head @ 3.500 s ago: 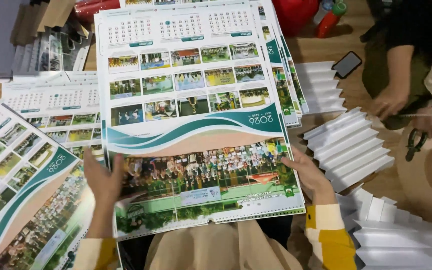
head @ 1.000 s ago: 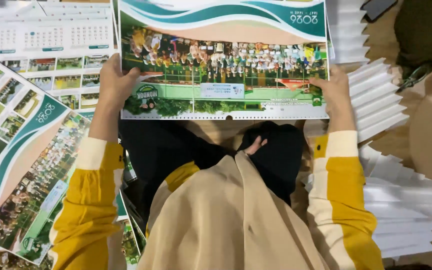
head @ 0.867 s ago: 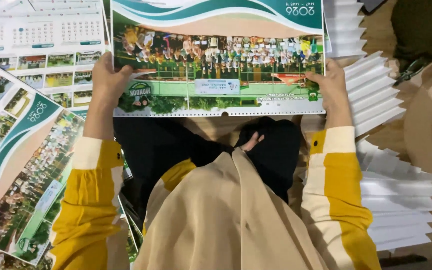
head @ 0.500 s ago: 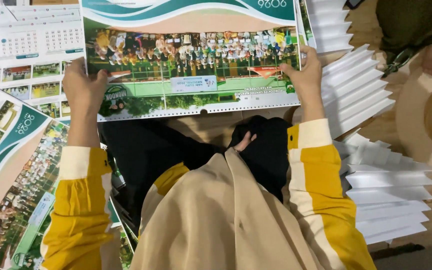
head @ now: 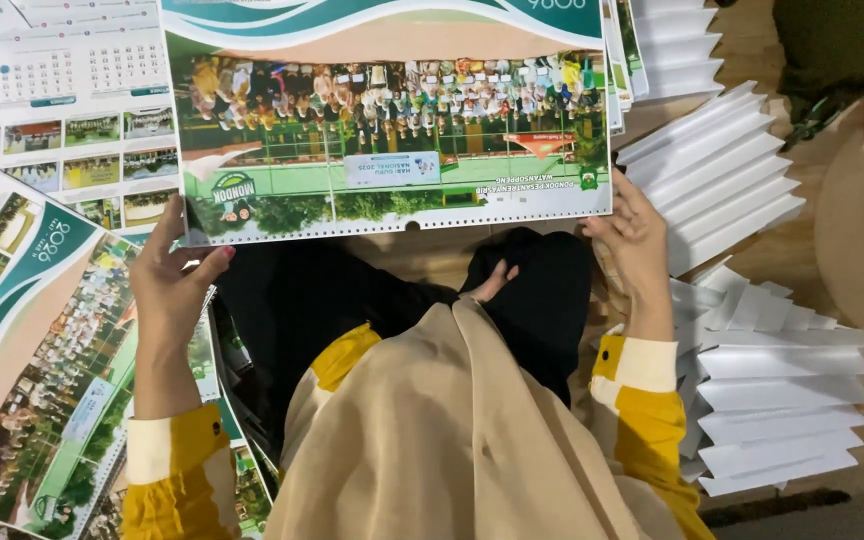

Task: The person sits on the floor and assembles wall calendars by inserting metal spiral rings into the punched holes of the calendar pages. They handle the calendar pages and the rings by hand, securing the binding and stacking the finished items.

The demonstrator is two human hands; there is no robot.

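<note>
Both hands grip the large glossy wall-calendar sheet (head: 392, 120) with its green-and-teal photo print: the left hand (head: 174, 285) pinches its lower left corner, the right hand (head: 635, 240) closes on the lower right corner. It seems lifted above the lap. White folded paper strips (head: 752, 330) lie to the right.

I see the calendar sheet (head: 392, 120) printed with a teal and white wave band over a tan strip, then a crowded multicoloured group photo above a green field. Left of the calendar sheet, the spread sheets (head: 22, 330) repeat that teal, tan and green. Right of it, the folded paper stacks (head: 752, 330) are plain white. Below it, my sleeves (head: 652, 400) are mustard yellow with cream cuffs.
</note>
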